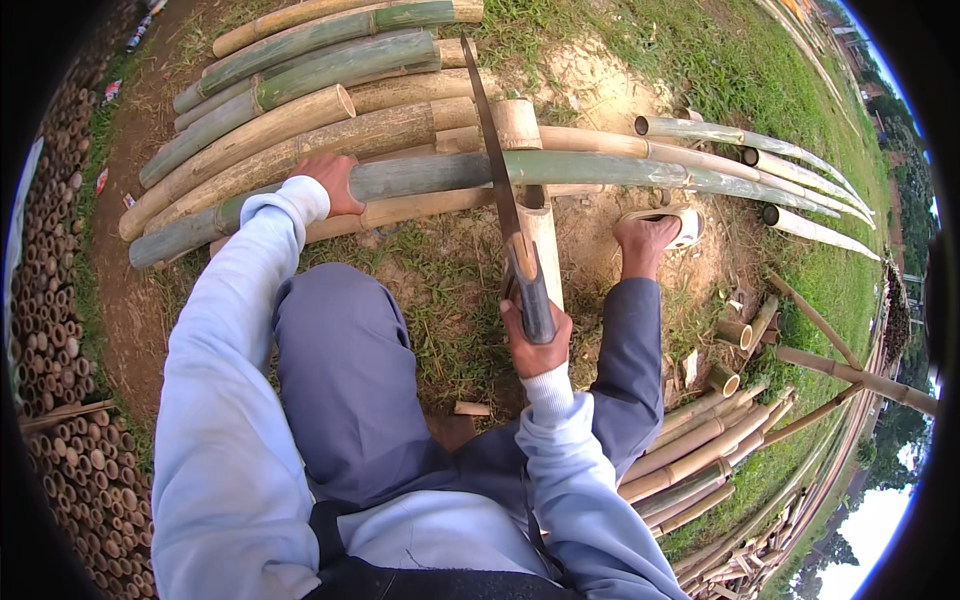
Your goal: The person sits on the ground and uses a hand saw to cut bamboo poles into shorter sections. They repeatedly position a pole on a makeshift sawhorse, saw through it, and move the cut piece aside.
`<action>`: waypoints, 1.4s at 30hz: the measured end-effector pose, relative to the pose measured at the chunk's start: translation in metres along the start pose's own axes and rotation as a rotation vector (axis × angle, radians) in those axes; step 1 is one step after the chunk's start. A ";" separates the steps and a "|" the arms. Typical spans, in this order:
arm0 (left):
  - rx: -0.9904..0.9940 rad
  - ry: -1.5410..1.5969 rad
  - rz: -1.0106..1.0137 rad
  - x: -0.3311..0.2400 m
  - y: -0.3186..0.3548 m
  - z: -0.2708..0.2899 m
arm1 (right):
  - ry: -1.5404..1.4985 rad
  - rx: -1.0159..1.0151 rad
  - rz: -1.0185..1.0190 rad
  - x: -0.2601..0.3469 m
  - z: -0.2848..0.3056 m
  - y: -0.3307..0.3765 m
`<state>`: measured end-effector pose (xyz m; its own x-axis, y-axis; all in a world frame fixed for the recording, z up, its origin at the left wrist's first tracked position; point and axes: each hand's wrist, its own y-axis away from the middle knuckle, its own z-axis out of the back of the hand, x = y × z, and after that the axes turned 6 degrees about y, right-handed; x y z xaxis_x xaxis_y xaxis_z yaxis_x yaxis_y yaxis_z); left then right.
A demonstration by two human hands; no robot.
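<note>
My right hand [540,340] is closed around the dark handle of a hand saw [492,135]. The long, narrow blade points away from me and crosses a green bamboo pole [590,168]. Whether the teeth have entered the bamboo, I cannot tell. My left hand [335,183] grips the same pole left of the blade, fingers wrapped over it and partly hidden. Under the pole, near the blade, a pale split bamboo support [541,250] runs toward me.
Cut bamboo lengths [330,75] lie at the far left. Several long poles [790,170] stretch right. My sandalled foot [650,235] stands right of the support. Bamboo pieces [700,440] are heaped at the near right, beside crossed poles [850,380]. Stacked bamboo ends [80,480] line the left.
</note>
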<state>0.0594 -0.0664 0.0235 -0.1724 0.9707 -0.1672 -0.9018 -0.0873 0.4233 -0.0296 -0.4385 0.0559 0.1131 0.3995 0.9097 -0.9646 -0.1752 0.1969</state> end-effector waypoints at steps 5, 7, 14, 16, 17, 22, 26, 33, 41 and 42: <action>0.048 0.000 0.056 0.001 0.012 0.000 | 0.225 0.017 -0.059 0.005 0.049 0.155; 0.043 0.001 0.036 -0.002 0.006 0.001 | 0.271 -0.037 -0.029 0.011 0.048 0.158; 0.035 0.069 0.027 0.000 -0.007 -0.002 | 0.005 -0.005 0.070 -0.006 -0.002 -0.012; 0.062 0.041 0.035 0.007 -0.008 -0.002 | 0.045 -0.005 0.039 -0.001 0.009 0.025; 0.035 0.028 0.017 0.004 -0.006 0.001 | 0.094 0.016 0.026 -0.015 0.022 0.064; 0.033 0.025 0.052 0.001 0.006 -0.001 | 0.223 -0.008 -0.054 0.004 0.060 0.167; 0.017 0.054 0.024 0.001 -0.001 -0.004 | 0.062 -0.006 0.039 -0.011 0.018 0.027; 0.023 0.022 0.018 0.010 -0.002 0.010 | 0.036 0.011 -0.005 -0.005 0.023 0.066; 0.092 0.041 0.057 -0.009 0.003 0.006 | 0.064 0.010 0.072 -0.013 0.023 0.037; 0.084 0.051 0.037 -0.009 -0.002 0.005 | 0.052 0.023 0.067 -0.012 0.008 -0.013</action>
<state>0.0645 -0.0734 0.0289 -0.2268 0.9543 -0.1948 -0.8584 -0.1014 0.5029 -0.0165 -0.4485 0.0450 0.0352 0.4319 0.9012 -0.9638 -0.2238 0.1449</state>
